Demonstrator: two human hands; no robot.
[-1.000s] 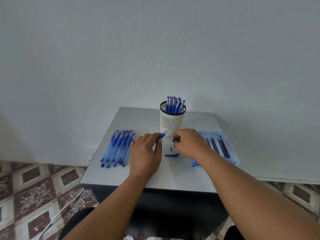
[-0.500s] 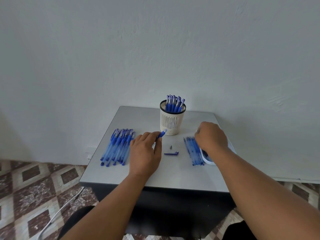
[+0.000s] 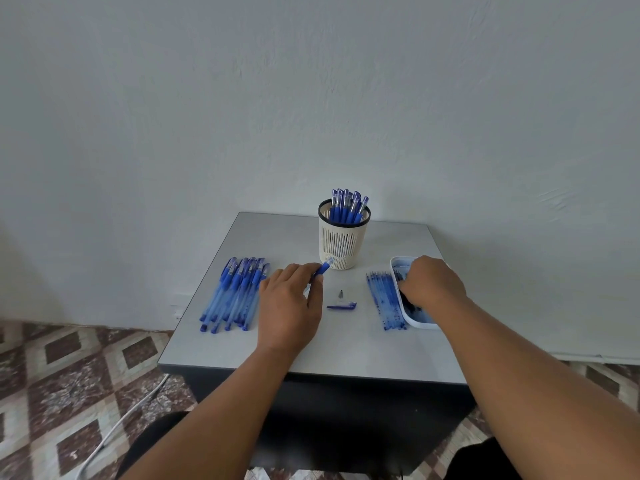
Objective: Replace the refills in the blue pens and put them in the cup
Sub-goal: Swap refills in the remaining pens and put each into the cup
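Observation:
My left hand [image 3: 289, 303] grips a blue pen barrel [image 3: 323, 268] whose open end points up toward the cup. The white mesh cup [image 3: 343, 242] stands at the table's back middle with several blue pens upright in it. My right hand [image 3: 431, 282] reaches into the white tray [image 3: 420, 323] at the right, fingers curled down among dark refills; what it holds is hidden. Used refills [image 3: 384, 299] lie in a row left of the tray. A blue pen cap [image 3: 342, 306] and a small pen tip [image 3: 341, 294] lie between my hands.
Several blue pens [image 3: 233, 294] lie side by side on the left of the grey table [image 3: 346, 351]. A white wall rises right behind the table. Patterned floor tiles and a white cable [image 3: 114, 427] lie below at the left.
My right hand moved from beside the pen barrel rightward, passed over the row of used refills and now reaches into the tray. My left hand kept still with the barrel.

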